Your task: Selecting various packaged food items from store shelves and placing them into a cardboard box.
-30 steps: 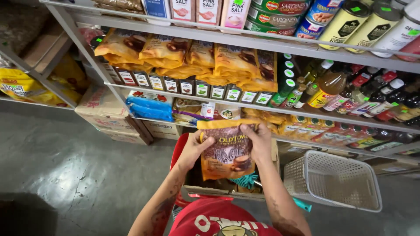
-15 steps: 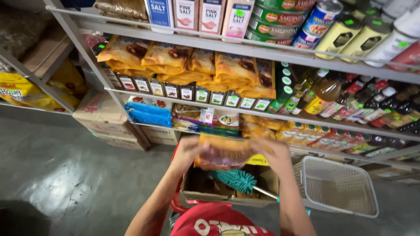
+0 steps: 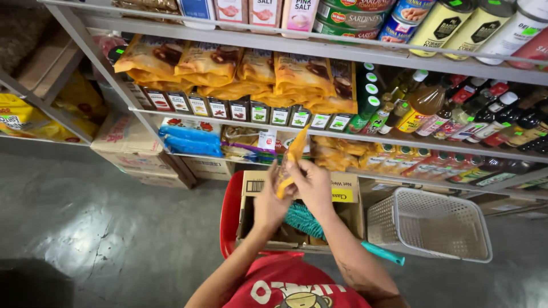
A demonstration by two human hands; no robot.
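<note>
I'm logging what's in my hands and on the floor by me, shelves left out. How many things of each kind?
Orange pouch, held in left hand and right hand: 1
Cardboard box: 1
Teal brush: 1
White basket: 1
Red container around the box: 1
Total: 5

A grey metal shelving unit (image 3: 365, 137) is fitted along the wall. On the top shelf, cartons (image 3: 299, 12), tins (image 3: 348, 14) and cylindrical canisters (image 3: 442, 23) are lined up. On the middle shelf, yellow pouches (image 3: 228, 65) are stacked above a row of small boxes (image 3: 228, 108), with bottles (image 3: 456, 111) to the right. On the lower shelf, blue packets (image 3: 191, 142) and yellow packets (image 3: 342, 151) are laid. On the grey concrete floor (image 3: 85, 228), brown cartons (image 3: 137, 151) and a white mesh basket (image 3: 431, 225) are set.
</note>
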